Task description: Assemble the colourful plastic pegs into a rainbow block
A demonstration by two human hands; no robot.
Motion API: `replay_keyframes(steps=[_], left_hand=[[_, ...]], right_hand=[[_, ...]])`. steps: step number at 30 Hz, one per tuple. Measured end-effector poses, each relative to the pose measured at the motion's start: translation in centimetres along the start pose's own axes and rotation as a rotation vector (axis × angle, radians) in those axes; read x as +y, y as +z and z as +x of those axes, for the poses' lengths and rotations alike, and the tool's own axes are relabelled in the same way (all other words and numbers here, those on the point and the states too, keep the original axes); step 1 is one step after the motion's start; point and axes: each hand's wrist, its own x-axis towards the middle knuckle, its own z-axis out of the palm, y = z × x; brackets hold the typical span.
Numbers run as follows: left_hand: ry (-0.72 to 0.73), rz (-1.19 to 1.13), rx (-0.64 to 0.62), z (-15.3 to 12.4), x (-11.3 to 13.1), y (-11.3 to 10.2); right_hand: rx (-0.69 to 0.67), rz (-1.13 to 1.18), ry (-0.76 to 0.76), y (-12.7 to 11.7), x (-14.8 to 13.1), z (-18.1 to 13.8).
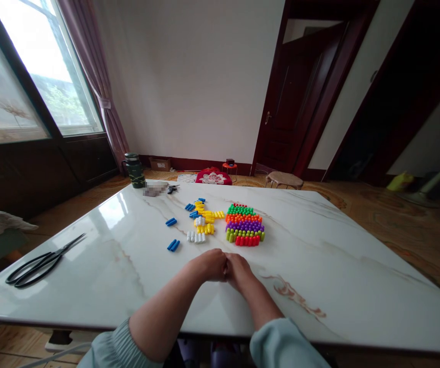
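Head view: I see left hand (pixel 214 264) and right hand (pixel 239 270) curled, knuckles touching; whether either grips anything, cannot tell. Forearms (pixel 172 305) converge toward twelve o'clock over table (pixel 338 260). Block of pieces (pixel 244 226), six colour bands, one o'clock from hands. Loose blue, yellow, white pieces (pixel 209 215), eleven o'clock, too small to count. Shears (pixel 59 251): one, nine o'clock.

Tabletop (pixel 338 255) looks glossy, smooth; pieces (pixel 244 226), shiny plastic; scissors (pixel 59 252), metal; sleeves (pixel 120 347), cloth.
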Motion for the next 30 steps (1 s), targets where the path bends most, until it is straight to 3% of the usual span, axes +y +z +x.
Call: replay_keyframes(steps=[30], left_hand=[[0.001,0.003,0.002,-0.01,-0.11,0.05]], right_hand=[[-0.015,-0.004,0.008,-0.13,-0.08,-0.11]])
